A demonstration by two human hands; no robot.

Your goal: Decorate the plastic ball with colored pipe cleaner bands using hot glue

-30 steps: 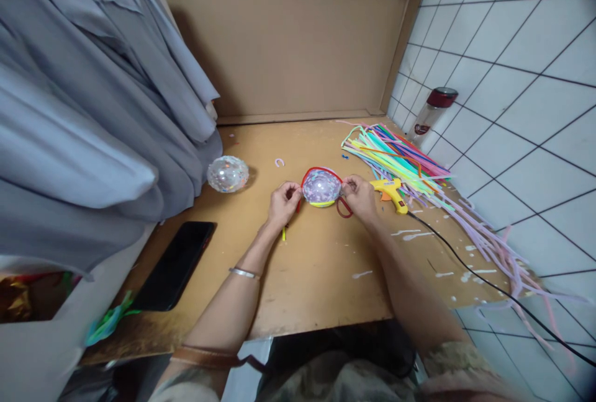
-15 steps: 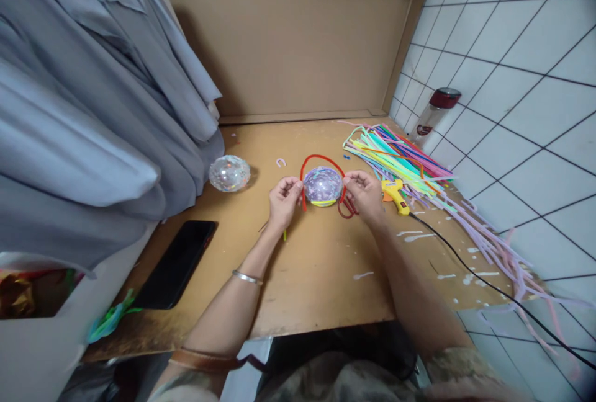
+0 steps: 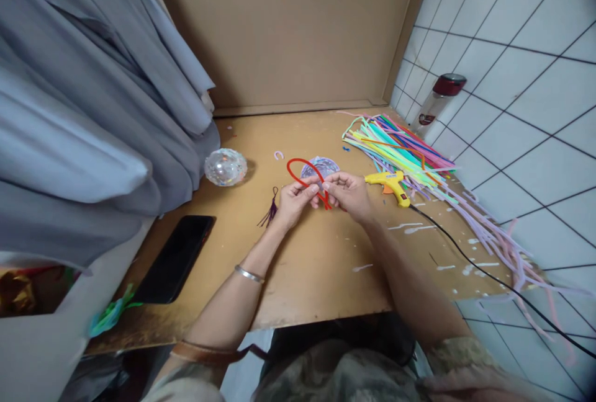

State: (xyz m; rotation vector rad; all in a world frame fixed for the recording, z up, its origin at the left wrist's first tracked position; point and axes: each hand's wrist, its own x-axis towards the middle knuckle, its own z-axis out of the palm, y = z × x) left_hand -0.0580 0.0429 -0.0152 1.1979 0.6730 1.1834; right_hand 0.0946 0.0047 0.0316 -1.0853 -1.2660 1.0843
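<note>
A red pipe cleaner [image 3: 295,162] is bent into a loop, its ends crossing near my fingers. My left hand [image 3: 298,199] pinches it on one side, and my right hand [image 3: 347,194] pinches it on the other, fingertips almost touching. Just behind lies a purple speckled clear ball or dome [image 3: 326,165], partly hidden by the loop and my fingers. Beside my left wrist rests a dark purple tassel [image 3: 270,209]. To the right of my right hand lies a yellow glue gun [image 3: 395,186] with a black cord.
A clear speckled ball [image 3: 226,167] and a black phone [image 3: 177,259] are on the left, near a grey curtain [image 3: 93,110]. Many coloured pipe cleaners [image 3: 395,147] lie at the right, beside a red-lidded bottle [image 3: 440,99] and a tiled wall [image 3: 521,67].
My hands have come together, turning the wide red arch into a closed loop with crossing ends. They now cover the front of the purple ball, and the tassel shows fully.
</note>
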